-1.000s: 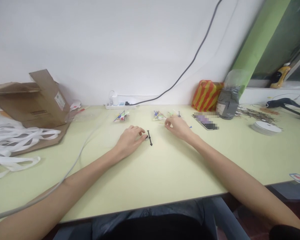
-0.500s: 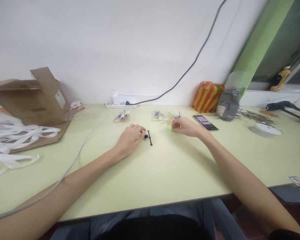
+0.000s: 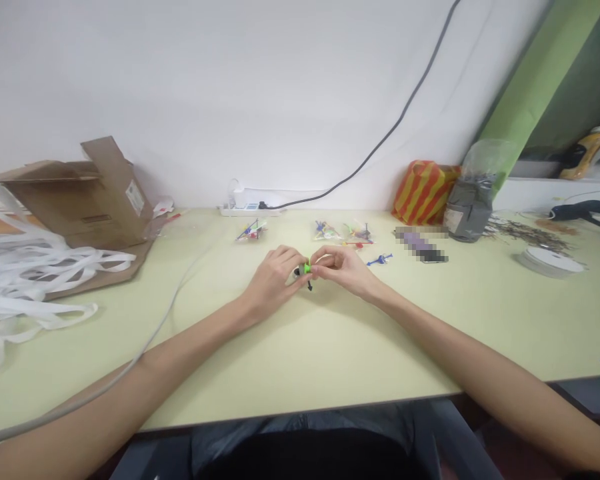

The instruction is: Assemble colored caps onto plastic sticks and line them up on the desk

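Note:
Both hands meet low over the table, fingertips nearly touching. My left hand (image 3: 278, 276) is closed, its thumb and fingers around a small round black-and-clear piece (image 3: 297, 272). My right hand (image 3: 344, 269) pinches a small bright green plastic piece (image 3: 307, 269) against that round piece. Just below the fingertips, the tip of a black arrow-shaped stick (image 3: 310, 287) shows; its upper part is hidden by the hands. A blue stick-shaped plastic piece (image 3: 380, 259) lies to the right of my right hand.
Small bags of coloured plastic parts (image 3: 251, 230) lie towards the wall. A pixelated phone (image 3: 423, 245), a striped bag (image 3: 425, 193) and a white spool (image 3: 550, 260) are at right. On the left are a cardboard box (image 3: 100, 207), white straps (image 3: 10, 300) and a grey cable (image 3: 150, 340).
My right hand has moved left with the green piece to meet my left hand, uncovering the blue piece. The black stick is now partly hidden. The view has shifted slightly.

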Motion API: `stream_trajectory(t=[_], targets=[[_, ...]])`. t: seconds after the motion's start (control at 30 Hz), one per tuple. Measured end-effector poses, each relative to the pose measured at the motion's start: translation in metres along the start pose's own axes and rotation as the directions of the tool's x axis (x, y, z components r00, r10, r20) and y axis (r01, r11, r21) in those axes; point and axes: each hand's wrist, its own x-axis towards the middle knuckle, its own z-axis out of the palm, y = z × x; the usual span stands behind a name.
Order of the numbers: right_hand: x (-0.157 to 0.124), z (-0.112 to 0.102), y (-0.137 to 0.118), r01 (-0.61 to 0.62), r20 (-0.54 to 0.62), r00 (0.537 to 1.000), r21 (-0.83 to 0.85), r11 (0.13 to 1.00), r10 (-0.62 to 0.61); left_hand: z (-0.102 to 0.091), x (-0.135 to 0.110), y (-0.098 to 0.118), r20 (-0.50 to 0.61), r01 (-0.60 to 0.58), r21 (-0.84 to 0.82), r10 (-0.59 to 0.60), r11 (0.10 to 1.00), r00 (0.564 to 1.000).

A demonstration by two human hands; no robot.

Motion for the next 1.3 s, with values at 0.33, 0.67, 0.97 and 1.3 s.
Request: stream_trajectory(t=[0.33,0.67,0.97,1.3], targets=[[-0.001,0.004,0.000,-0.031,-0.011,0.999,-0.007,0.999,0.031,-0.001,0.000,0.001,0.076,-0.091,0.111,0.083,0.990,0.994],[0.003,-0.002,-0.003,-0.004,0.033,0.999,0.062,0.998,0.002,-0.004,0.002,0.006,0.063,-0.065,0.024,0.064,0.998,0.996],[0.003,-0.027,0.003,-0.043,-0.066,0.996,0.209,0.977,0.058,-0.007,0.002,-0.023,-0.018,0.073,0.079,-0.072,0.994,0.997],[0.007,-0.030,0.023,-0.126,-0.166,0.974,0.166,0.978,0.154,0.001,0.004,-0.053,0.042,0.166,0.106,-0.171,0.980,0.984]])
